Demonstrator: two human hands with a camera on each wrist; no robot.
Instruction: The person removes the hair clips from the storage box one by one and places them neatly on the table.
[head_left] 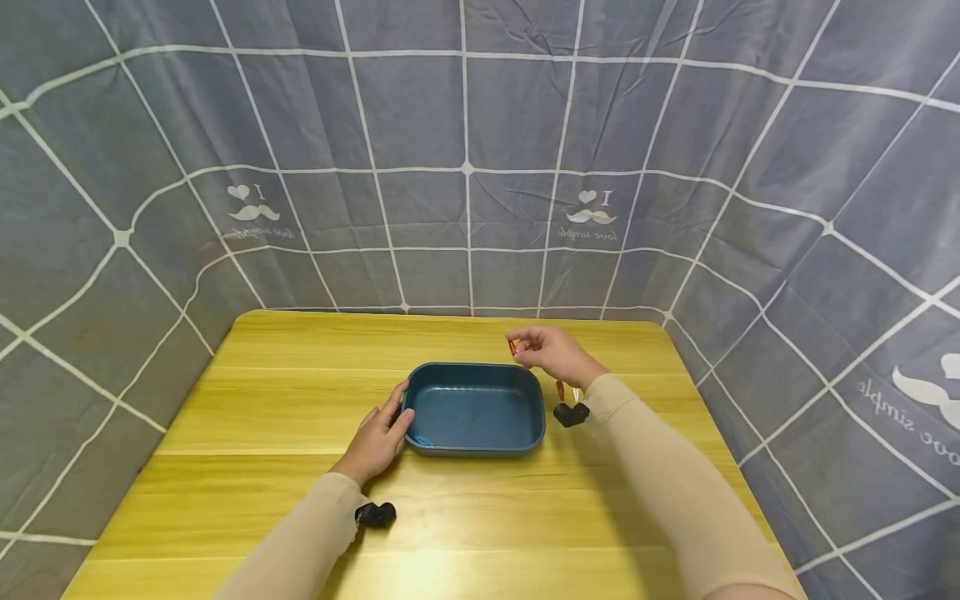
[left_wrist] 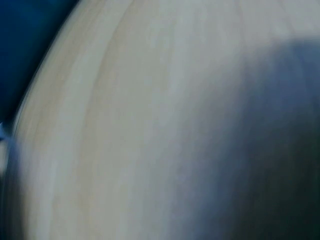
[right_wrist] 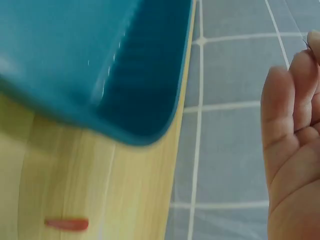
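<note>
A blue rectangular plastic basin (head_left: 474, 408) stands on the table. My left hand (head_left: 378, 437) holds its left rim, thumb at the edge and fingers along the outer side. Above the basin's far right corner, my right hand (head_left: 553, 352) pinches a small red clip (head_left: 512, 346) between thumb and fingertips. Right of the basin lie another red clip (head_left: 560, 390), long and teardrop-shaped, and a pale one (head_left: 576, 393), close to the right wrist. Thin blue pieces (head_left: 423, 442) lie inside the basin's near left corner. In the right wrist view the pinched clip is mostly out of frame.
The yellow wood-grain table (head_left: 285, 392) ends at a grey curtain (head_left: 420, 208) with white grid lines, hung around the back and sides. Dark wrist cameras (head_left: 377, 515) sit below both sleeves. The left wrist view is blurred, showing mostly tabletop.
</note>
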